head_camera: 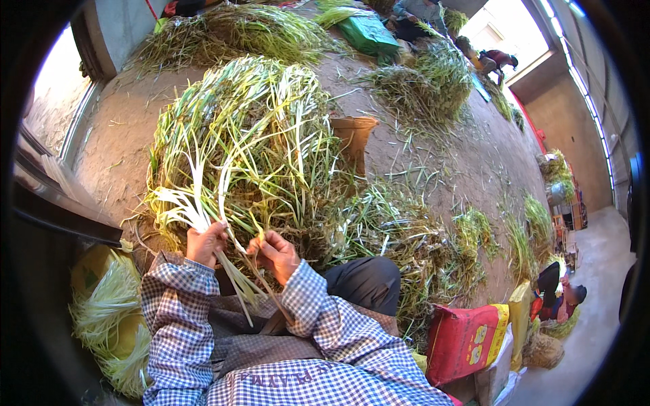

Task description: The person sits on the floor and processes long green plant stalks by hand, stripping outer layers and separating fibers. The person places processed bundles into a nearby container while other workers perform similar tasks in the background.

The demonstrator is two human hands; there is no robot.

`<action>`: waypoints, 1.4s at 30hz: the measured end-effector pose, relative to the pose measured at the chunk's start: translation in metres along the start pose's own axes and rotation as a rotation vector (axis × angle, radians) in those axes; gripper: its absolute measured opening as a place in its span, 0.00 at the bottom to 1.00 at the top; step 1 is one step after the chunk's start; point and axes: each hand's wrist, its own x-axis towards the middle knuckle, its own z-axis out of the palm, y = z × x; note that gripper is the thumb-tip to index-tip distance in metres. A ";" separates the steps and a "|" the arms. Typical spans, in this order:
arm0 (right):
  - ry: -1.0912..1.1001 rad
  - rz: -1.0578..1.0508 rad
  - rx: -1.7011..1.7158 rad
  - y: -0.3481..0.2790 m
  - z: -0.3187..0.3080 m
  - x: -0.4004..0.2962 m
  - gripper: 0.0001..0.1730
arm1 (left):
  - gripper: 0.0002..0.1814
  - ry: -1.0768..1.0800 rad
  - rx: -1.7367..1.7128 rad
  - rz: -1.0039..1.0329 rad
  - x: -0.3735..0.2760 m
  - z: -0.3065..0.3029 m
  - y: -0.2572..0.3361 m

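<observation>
My left hand (206,244) grips a small bunch of pale stalks (192,210); their white ends fan out above the fist and the rest hangs over my lap. Just to the right, my right hand (277,255) has thumb and fingers closed on a yellowed leaf (261,233). A thin brownish strand (264,281) runs down beside that hand towards my sleeve. Right in front of both hands rises a large heap of long green and yellow leafy stalks (244,147).
Discarded leaves (396,238) litter the floor to the right. Bundled pale stalks (114,304) lie at my left. A red sack (459,342) stands at lower right. An orange-brown piece of sacking (354,134) touches the heap. Other people (495,62) sit or bend among further heaps (431,81).
</observation>
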 end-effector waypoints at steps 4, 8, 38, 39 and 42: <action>-0.205 0.202 -0.123 -0.041 -0.021 -0.041 0.07 | 0.04 0.117 -0.154 0.059 0.008 -0.013 0.000; -0.006 0.077 -0.257 -0.098 -0.042 -0.093 0.07 | 0.05 0.153 -0.265 0.114 0.025 -0.037 0.011; 0.262 -0.117 -0.922 0.015 0.011 0.008 0.09 | 0.07 0.100 -0.034 0.034 -0.033 0.004 -0.004; 0.245 -0.081 -0.960 0.010 0.021 0.004 0.09 | 0.09 0.033 0.012 0.018 -0.036 0.008 -0.005; 0.227 -0.192 -1.045 0.022 0.026 0.002 0.10 | 0.12 -0.051 0.098 0.017 -0.032 0.008 -0.019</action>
